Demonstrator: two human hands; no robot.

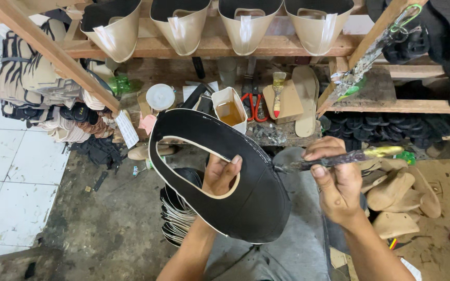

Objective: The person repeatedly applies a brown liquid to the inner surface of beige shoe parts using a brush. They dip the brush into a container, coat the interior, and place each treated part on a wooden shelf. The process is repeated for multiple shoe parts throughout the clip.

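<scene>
My left hand (220, 174) holds up a black curved shoe upper (251, 182) with a cream inner edge, fingers reaching through its opening. My right hand (337, 182) grips a glue-caked brush (345, 157), and its bristle tip touches the right edge of the upper. Below the upper, near my knees, lies a stack of more black uppers (175, 213). A cut white container of amber glue (230, 110) stands on the low bench just beyond the upper.
Several beige folded uppers (246, 23) sit in a row on the wooden rack (209, 47) above. Red scissors (256, 104), a small brush (278, 93), insoles (306, 99) and a white lid (160, 97) lie on the bench. Tan soles (397, 200) pile at right; stacked straps (37, 83) at left.
</scene>
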